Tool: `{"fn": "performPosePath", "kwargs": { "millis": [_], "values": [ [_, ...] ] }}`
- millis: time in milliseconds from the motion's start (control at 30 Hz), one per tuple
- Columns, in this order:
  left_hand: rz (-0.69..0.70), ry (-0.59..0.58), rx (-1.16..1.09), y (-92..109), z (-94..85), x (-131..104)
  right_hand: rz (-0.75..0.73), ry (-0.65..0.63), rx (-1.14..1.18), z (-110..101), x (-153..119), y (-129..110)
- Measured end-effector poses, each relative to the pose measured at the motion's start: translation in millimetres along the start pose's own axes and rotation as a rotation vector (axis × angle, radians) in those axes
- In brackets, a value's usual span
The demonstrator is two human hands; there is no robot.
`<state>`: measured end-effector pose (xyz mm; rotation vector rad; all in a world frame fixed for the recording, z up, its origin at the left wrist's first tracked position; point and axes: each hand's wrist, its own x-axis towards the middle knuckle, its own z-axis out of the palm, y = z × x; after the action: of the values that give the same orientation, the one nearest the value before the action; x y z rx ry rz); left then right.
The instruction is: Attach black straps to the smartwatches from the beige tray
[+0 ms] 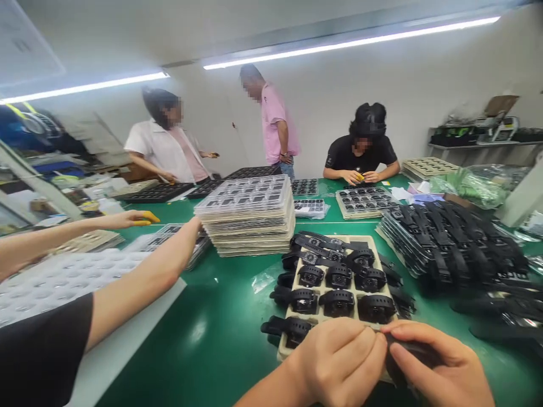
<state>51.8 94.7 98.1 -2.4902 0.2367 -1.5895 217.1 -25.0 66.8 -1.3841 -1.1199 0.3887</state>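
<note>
At the bottom of the view, my left hand [339, 362] and my right hand [441, 364] meet over the near end of a beige tray [370, 243]. My right hand is closed around a black smartwatch [396, 364], mostly covered by the fingers. The fingertips of my left hand pinch at the same watch; the exact part is hidden. Several black smartwatches [338, 303] sit in the tray's compartments, their perforated straps uppermost. More straps lie across its far end and overhang its left side.
Right of the tray, many black watches [449, 237] cover stacked clear trays. A tall tray stack [250, 217] stands beyond on the green table [203, 322]. A co-worker's arms [144, 277] reach in from the left. Across the table, a person in black [360, 155] handles something small.
</note>
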Motion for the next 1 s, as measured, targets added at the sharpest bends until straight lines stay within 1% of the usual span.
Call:
{"fn": "performPosePath", "kwargs": {
  "millis": [33, 100, 200, 267, 300, 367, 433, 467, 500, 533, 567, 600, 667, 733, 767, 800, 867, 933, 1000],
  "values": [
    [0.001, 0.003, -0.007, -1, -0.9, 0, -0.007, 0.007, 0.021, 0, 2, -4],
    [0.001, -0.015, -0.021, -2, -3.7, 0, -0.016, 0.065, 0.043, 1, 3, -11],
    [-0.024, -0.031, -0.011, -1, -7.4, 1, 0.001, 0.149, 0.077, 7, -2, -17],
    [-0.031, -0.035, 0.003, -1, -7.7, 2, 0.003, 0.176, 0.098, 10, -5, -19],
    [-0.030, -0.036, 0.000, -1, -7.0, 3, -0.003, 0.180, 0.089, 9, -6, -20],
    [-0.071, -0.088, -0.026, -3, -5.2, 6, -0.048, 0.126, 0.026, 4, -3, -20],
    [-0.133, -0.209, -0.065, -6, -4.1, 10, -0.101, 0.096, -0.070, -8, 12, -17],
    [-0.161, -0.274, -0.077, -7, -4.4, 12, -0.117, 0.106, -0.127, -14, 24, -15],
    [-0.172, -0.322, -0.083, -8, -5.3, 13, -0.124, 0.142, -0.185, -20, 41, -12],
    [-0.167, -0.347, -0.087, -9, -6.6, 15, -0.109, 0.191, -0.264, -25, 61, -8],
    [-0.159, -0.350, -0.086, -9, -8.1, 15, -0.100, 0.207, -0.349, -28, 84, -3],
    [-0.154, -0.342, -0.082, -9, -9.7, 16, -0.097, 0.180, -0.419, -28, 108, 3],
    [-0.143, -0.321, -0.076, -9, -12.1, 16, -0.096, 0.058, -0.459, -20, 157, 16],
    [-0.137, -0.295, -0.060, -9, -13.1, 14, -0.100, -0.106, -0.495, -4, 197, 29],
    [-0.131, -0.279, -0.045, -10, -13.4, 13, -0.100, -0.186, -0.519, 4, 211, 35],
    [-0.125, -0.266, -0.028, -10, -13.8, 12, -0.100, -0.267, -0.550, 11, 222, 39],
    [-0.110, -0.259, 0.007, -12, -16.6, 11, -0.099, -0.415, -0.621, 22, 234, 45],
    [-0.127, -0.286, 0.020, -16, -23.9, 11, -0.099, -0.539, -0.699, 25, 238, 48],
    [-0.180, -0.325, 0.014, -23, -36.3, 14, -0.102, -0.635, -0.768, 24, 239, 48]
  ]
}}
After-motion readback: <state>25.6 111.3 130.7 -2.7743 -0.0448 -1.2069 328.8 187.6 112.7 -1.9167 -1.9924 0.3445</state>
